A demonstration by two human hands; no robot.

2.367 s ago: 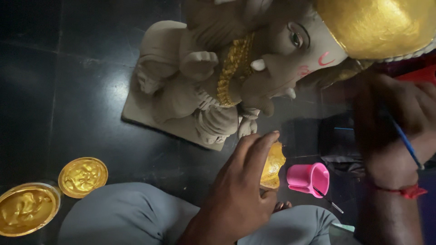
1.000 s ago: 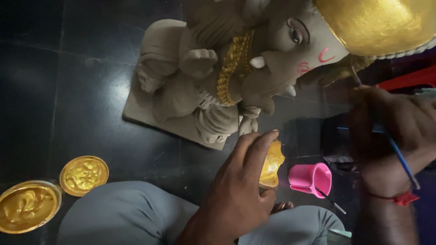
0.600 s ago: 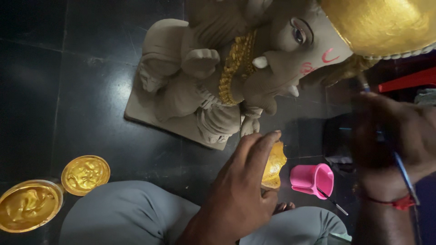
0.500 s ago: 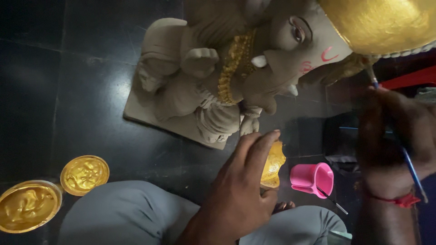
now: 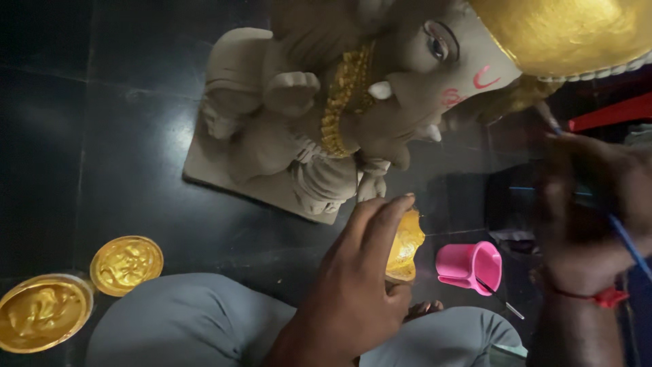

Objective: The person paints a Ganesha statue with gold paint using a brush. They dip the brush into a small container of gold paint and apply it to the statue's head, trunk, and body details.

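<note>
Left hand (image 5: 356, 278): grip closed round a small gold-smeared paint container (image 5: 405, 245), fingers curled over its near side, thumb beneath; the container is held just above the lap, close before the base of the statue. Right hand (image 5: 591, 204): grip pinched together on a thin blue-handled brush (image 5: 628, 245), the handle slanting down to the right; the hand is blurred, and the brush tip lies near the lower edge of the statue's gold crown (image 5: 564, 34). The grey clay elephant-headed statue (image 5: 326, 122) stands on a dark tiled floor (image 5: 102, 136). A pink cup (image 5: 470, 265) sits between the two hands. Two round gold-filled lids (image 5: 125, 264) lie at lower left, beside a grey-clad knee (image 5: 183, 326).
</note>
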